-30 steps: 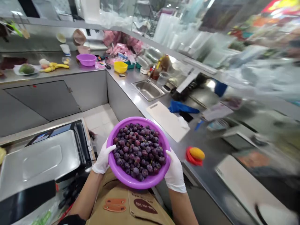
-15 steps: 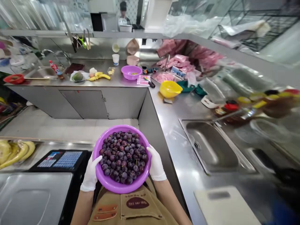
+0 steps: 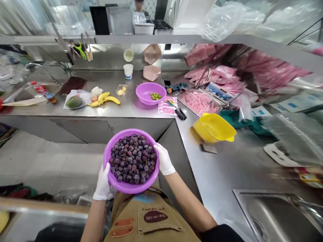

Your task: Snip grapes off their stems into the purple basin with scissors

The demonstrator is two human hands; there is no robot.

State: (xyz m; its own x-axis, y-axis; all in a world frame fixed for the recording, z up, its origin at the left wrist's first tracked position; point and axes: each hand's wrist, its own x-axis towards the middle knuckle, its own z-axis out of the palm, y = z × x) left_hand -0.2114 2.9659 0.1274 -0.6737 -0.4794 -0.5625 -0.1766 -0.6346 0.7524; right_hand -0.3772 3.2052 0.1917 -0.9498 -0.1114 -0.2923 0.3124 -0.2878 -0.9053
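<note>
A purple basin (image 3: 106, 151) full of dark grapes (image 3: 133, 158) is held in front of my brown apron, above the floor gap before the counter. My left hand (image 3: 103, 183), in a white glove, grips its left rim with the thumb over the edge. On the opposite side my right hand (image 3: 164, 159), gloved too, is closed on the rim, its fingers mostly hidden beneath. Ahead on the counter sits a second purple basin (image 3: 143, 88) with a few green grapes (image 3: 155, 96) in it.
Bananas (image 3: 104, 99) and a green fruit (image 3: 74, 102) lie on the steel counter (image 3: 106, 111). To the right are a yellow basket (image 3: 214, 127), a steel sink (image 3: 280, 215) and pink packages (image 3: 217, 75). Knives (image 3: 62, 42) hang at the back left. A person (image 3: 139, 10) is beyond the shelf.
I have moved forward with the basin of grapes. The back counter is nearer, and the sink and yellow basket have shifted lower and rightward in view. Both hands keep their hold.
</note>
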